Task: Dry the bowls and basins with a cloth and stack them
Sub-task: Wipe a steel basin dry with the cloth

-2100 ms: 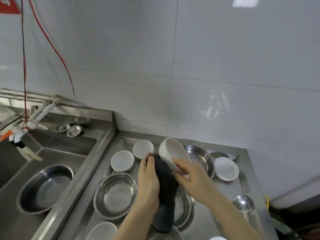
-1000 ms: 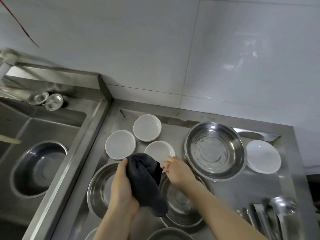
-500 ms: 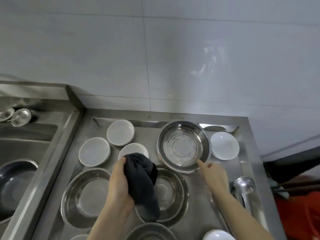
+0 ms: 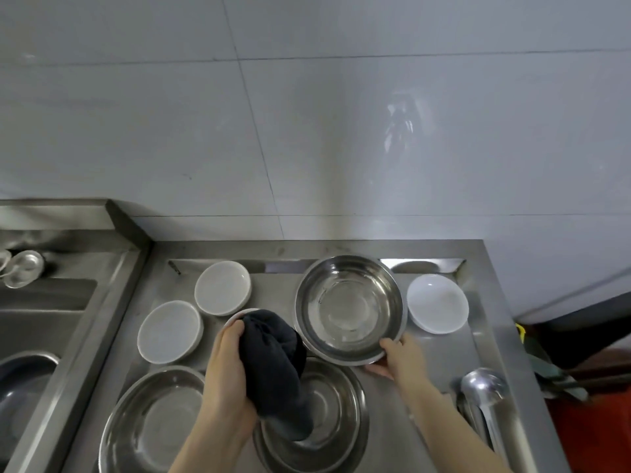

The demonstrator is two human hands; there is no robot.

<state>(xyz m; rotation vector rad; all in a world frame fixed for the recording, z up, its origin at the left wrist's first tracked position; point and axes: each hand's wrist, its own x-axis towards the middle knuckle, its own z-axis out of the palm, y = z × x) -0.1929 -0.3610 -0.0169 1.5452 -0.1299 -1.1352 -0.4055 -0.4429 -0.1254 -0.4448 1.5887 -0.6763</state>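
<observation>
My left hand [image 4: 227,377] grips a dark cloth [image 4: 273,363] that hangs over a steel basin [image 4: 341,414] near the counter's front. My right hand [image 4: 397,356] holds the near rim of another steel basin [image 4: 350,307], which is tilted up toward me. Beneath the cloth a white bowl [image 4: 234,320] shows only its rim. Two white bowls [image 4: 222,287] [image 4: 169,332] stand to the left of it, and a white dish [image 4: 437,303] lies at the far right. A large steel basin [image 4: 153,421] sits at the front left.
A steel ladle [image 4: 483,390] lies at the counter's right edge with other utensils. The sink [image 4: 51,302] on the left holds a dark basin [image 4: 20,380], with small metal cups [image 4: 24,268] on its back ledge. The tiled wall rises behind the counter.
My right hand set the white bowl down by the other white bowls, moved right and took hold of the steel basin's rim, lifting it. My left hand kept the cloth.
</observation>
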